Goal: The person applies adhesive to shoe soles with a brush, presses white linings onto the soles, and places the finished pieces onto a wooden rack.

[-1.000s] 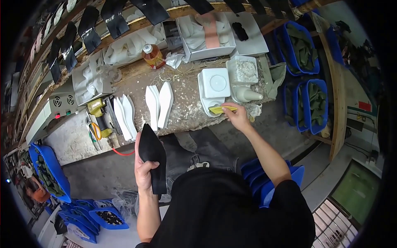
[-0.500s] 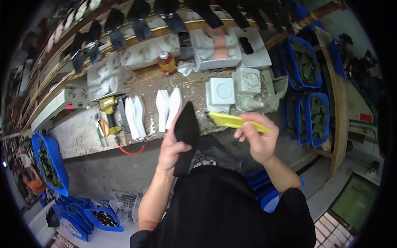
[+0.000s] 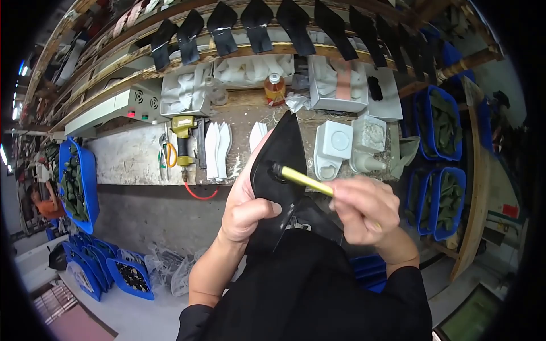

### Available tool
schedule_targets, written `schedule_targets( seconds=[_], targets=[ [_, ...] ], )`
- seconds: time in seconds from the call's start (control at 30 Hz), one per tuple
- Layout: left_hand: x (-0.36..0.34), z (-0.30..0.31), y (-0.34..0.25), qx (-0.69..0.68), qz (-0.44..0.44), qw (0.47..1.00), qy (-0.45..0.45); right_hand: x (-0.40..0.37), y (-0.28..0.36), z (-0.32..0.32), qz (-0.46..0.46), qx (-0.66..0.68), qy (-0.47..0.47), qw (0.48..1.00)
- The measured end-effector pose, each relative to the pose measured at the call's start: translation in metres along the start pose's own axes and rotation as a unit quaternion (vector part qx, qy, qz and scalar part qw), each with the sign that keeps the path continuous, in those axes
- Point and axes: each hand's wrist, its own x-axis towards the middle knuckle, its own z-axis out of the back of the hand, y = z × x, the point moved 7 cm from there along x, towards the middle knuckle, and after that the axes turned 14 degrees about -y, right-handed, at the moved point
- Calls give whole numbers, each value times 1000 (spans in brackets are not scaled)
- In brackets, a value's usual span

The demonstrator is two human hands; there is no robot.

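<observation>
In my left hand [image 3: 247, 210] is a black shoe upper [image 3: 287, 139], held up with its pointed end away from me. My thumb presses on its near face while the fingers lie behind it. My right hand [image 3: 367, 210] grips a brush by its yellow handle [image 3: 307, 181]. The dark brush tip rests against the middle of the upper, where a small wet-looking patch shows. White shoe-shaped pieces [image 3: 218, 150] lie on the bench just beyond my left hand. White plastic containers [image 3: 334, 142] stand beyond my right hand, one with a crusted top.
Similar black uppers [image 3: 257, 25] hang in a row on the wooden rack. On the bench [image 3: 131, 162] are a yellow air tool [image 3: 183, 139], orange-handled scissors [image 3: 171, 154] and a bottle of amber liquid [image 3: 274, 90]. Blue baskets [image 3: 449, 202] of green pieces stand to the right.
My right hand has brought the brush left and onto the upper. My left hand has turned the upper so its broad face shows. The view has shifted left.
</observation>
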Motion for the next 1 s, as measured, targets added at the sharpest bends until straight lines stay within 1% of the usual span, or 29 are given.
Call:
schedule_targets(
  seconds=[0.1,0.27,0.47,0.6,0.67,0.7,0.73,0.77,0.8,0.93,0.97,1.0],
  targets=[
    [-10,3,-14,33,-28,999,-21,3,14,-9,44,1,11,999],
    [-24,11,-28,15,-18,999,-38,17,20,-18,80,3,26,996],
    [-39,14,-41,10,-75,996,-39,29,23,-20,73,-1,5,997],
    [-47,18,-47,32,-98,994,-39,17,49,-30,114,14,37,993],
    [-50,22,-44,24,-97,994,-32,38,31,-24,84,-26,17,996],
    [-50,24,-44,16,-100,995,-23,46,19,-22,86,-28,16,996],
    [-51,26,-44,10,-104,994,-14,54,-20,-14,-137,100,-40,985],
    [-52,27,-44,4,-105,994,-6,45,-50,-14,-352,220,-94,905],
    [-52,29,-44,4,-105,994,-3,44,-46,-14,-351,219,-95,905],
    [-57,33,-40,-9,-118,993,16,30,-17,-22,-363,233,-37,902],
    [-59,32,-38,-9,-113,993,19,28,-20,-18,-365,230,-42,901],
    [-61,32,-36,-10,-112,993,16,28,-27,-12,-371,262,-66,888]
  ],
)
